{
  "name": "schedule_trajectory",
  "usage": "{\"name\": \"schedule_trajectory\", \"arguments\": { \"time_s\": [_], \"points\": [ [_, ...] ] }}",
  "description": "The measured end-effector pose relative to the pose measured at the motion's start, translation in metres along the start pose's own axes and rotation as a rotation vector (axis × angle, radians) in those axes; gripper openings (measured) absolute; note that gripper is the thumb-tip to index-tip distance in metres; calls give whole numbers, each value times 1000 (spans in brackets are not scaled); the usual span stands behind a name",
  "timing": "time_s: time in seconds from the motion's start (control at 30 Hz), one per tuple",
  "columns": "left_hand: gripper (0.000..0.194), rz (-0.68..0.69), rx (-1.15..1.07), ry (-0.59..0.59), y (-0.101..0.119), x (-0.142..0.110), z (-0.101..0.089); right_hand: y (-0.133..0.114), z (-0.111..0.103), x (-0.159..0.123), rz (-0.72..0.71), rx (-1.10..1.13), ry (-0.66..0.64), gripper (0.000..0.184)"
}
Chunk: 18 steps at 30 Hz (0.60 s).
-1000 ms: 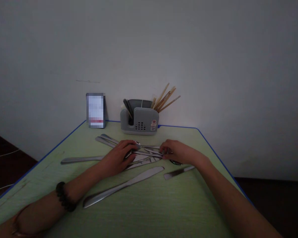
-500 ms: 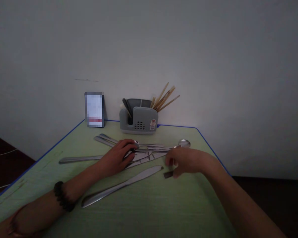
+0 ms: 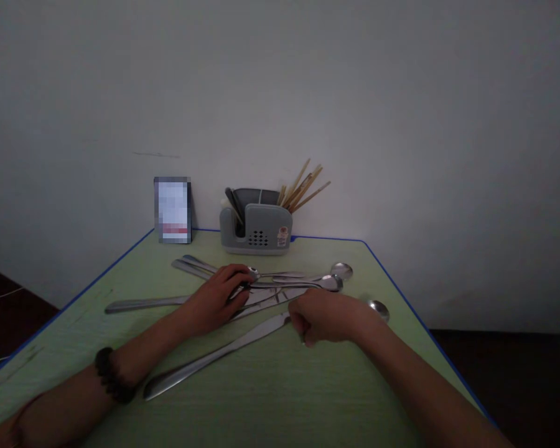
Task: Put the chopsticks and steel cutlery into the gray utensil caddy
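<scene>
My left hand (image 3: 217, 295) rests on a loose pile of metal cutlery, its thumb and fingers apart. A spoon's bowl (image 3: 253, 272) shows by its fingertips, and knife blades (image 3: 261, 297) lie beneath and beside it. My right hand (image 3: 324, 314) is closed near the right end of the pile. A small metal tip sticks out below its fingers, and a spoon (image 3: 378, 310) shows its bowl behind the wrist, in line with that tip; the middle is hidden. Left of this hand, a table knife (image 3: 214, 354) lies slantwise, its tip close to the fingers.
A grey cutlery holder (image 3: 268, 227) with wooden chopsticks (image 3: 303, 190) stands against the wall. Left of it leans a phone (image 3: 173, 211) with a blurred screen. More spoons (image 3: 342, 270) lie at the pile's right end. Blue trim edges the green table (image 3: 242, 410).
My right hand has moved left and closed its fingers. A spoon bowl now shows behind its wrist. The left hand stays on the pile; the view has shifted slightly.
</scene>
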<state>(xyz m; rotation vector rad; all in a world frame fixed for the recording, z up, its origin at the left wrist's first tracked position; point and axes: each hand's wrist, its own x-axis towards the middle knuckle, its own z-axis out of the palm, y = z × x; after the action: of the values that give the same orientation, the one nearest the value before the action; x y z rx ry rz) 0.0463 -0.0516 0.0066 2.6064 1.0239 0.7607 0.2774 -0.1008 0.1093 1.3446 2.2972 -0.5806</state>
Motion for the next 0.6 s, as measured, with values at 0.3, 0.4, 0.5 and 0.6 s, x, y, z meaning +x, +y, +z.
{"name": "schedule_trajectory", "arguments": {
  "time_s": [0.3,0.4,0.5,0.6],
  "points": [
    [28,22,22,20,2,0,-1,4,0,1,-130,67,144,21],
    [28,48,65,38,4,1,-3,8,-14,-10,-207,206,402,19],
    [25,64,112,82,7,3,-6,14,-28,-22,-212,430,710,17],
    [22,44,118,161,9,4,-11,18,-32,-24,-176,744,925,19]
  ]
}}
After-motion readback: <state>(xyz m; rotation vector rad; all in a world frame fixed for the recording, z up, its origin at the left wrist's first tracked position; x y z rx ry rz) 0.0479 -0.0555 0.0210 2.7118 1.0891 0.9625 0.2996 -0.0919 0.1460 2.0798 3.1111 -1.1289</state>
